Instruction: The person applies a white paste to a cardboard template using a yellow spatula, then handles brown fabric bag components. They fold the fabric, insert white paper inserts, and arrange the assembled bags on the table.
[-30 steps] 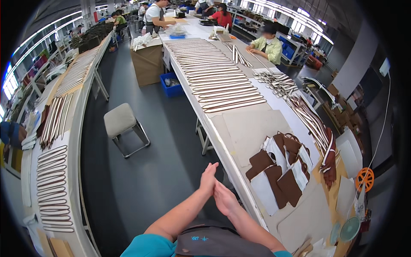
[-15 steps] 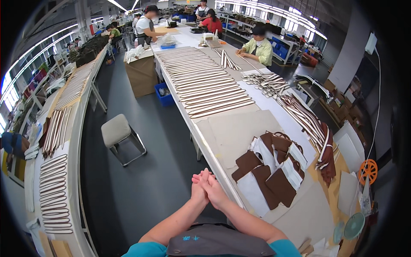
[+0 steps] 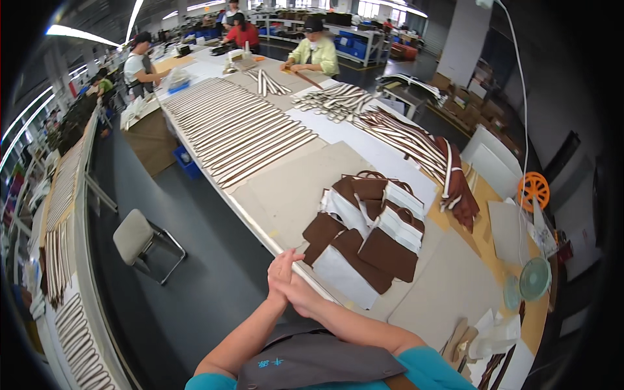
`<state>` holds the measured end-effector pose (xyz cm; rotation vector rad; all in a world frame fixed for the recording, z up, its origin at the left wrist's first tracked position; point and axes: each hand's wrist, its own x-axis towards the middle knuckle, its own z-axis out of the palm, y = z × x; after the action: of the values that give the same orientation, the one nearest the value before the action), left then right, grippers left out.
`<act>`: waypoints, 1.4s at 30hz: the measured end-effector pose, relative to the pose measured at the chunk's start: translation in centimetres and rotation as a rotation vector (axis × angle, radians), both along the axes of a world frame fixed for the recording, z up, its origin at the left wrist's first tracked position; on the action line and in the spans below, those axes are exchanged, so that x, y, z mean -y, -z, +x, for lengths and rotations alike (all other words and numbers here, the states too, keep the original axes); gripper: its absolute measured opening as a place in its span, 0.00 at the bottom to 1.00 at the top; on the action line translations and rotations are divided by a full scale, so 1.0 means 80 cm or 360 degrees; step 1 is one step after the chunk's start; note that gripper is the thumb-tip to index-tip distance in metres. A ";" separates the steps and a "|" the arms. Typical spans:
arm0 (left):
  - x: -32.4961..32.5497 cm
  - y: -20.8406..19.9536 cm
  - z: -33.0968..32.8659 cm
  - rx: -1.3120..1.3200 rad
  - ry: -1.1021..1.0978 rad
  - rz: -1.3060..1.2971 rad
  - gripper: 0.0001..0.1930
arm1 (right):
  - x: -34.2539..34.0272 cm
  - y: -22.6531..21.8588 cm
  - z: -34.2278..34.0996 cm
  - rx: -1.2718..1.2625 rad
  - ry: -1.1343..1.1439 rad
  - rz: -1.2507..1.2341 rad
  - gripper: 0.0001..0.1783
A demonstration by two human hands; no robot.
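- The left hand (image 3: 279,270) and the right hand (image 3: 301,294) press together just beside the table's (image 3: 448,276) near edge; their overlap hides the palms, so whether the fingers are bent or hold something cannot be told.
- The brown and white bags (image 3: 390,253) lie overlapping on the table, ahead and to the right of the hands; what they contain cannot be seen.
- A blue tray (image 3: 179,88) at the table's far end holds crumpled clear plastic.
- A blue bin (image 3: 188,164) stands below, partly hidden by the table; its contents are hard to make out.
- Blue boxes (image 3: 351,45) fill a distant shelf, insides unclear.
- The left-hand table's looped strips (image 3: 81,338) are cut off below.
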<state>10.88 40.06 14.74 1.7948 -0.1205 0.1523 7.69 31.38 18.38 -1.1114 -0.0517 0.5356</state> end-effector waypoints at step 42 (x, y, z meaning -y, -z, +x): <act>0.099 -0.043 -0.005 -0.0945 0.0470 -0.0835 0.20 | 0.187 0.045 0.068 -0.0707 0.0627 0.0487 0.22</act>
<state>10.46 32.17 18.20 1.2181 0.0768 -0.5169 13.15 16.43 14.76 -0.6610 0.4506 0.3917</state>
